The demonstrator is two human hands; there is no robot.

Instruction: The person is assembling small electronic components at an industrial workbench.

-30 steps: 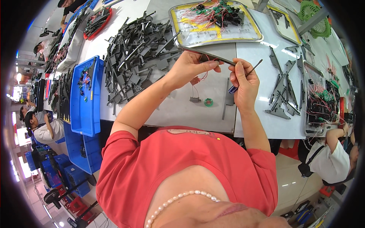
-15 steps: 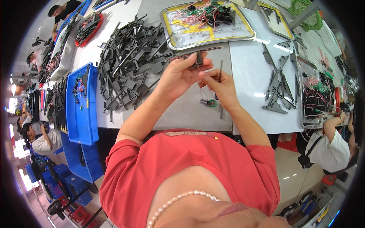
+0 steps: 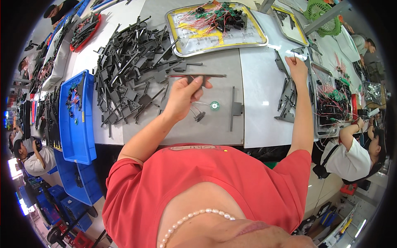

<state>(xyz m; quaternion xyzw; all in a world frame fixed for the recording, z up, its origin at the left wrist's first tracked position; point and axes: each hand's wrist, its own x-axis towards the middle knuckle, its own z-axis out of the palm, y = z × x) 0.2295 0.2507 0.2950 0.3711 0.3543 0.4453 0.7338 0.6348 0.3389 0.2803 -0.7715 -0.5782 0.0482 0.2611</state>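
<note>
1. Head view, the hands: the left hand (image 3: pixel 184 96) is closed around a long thin black strip (image 3: pixel 196 75), held level above the grey mat (image 3: pixel 182 128) on the table (image 3: pixel 260 99). Thin wires hang from it to a small green disc (image 3: pixel 214 106) and a small black part (image 3: pixel 199 116) lying on the mat. The right hand (image 3: pixel 297 68) reaches far right, fingers pinched on a black piece at the small pile of black parts (image 3: pixel 289 103); what exactly it grips I cannot tell.

2. Risks: with only one hand on the strip, it could tip or slip. The dangling wires might snag or tug the disc off the mat. The far reach could knock pieces off the small pile.

3. Containers: a yellow-rimmed tray (image 3: pixel 252 41) holds red and green wired parts. A blue bin (image 3: pixel 72 136) holds a few small pieces. A red dish (image 3: pixel 84 31) holds dark parts. Another tray (image 3: pixel 331 103) at right holds wired bits. A big heap of black strips (image 3: pixel 132 70) lies loose.
</note>
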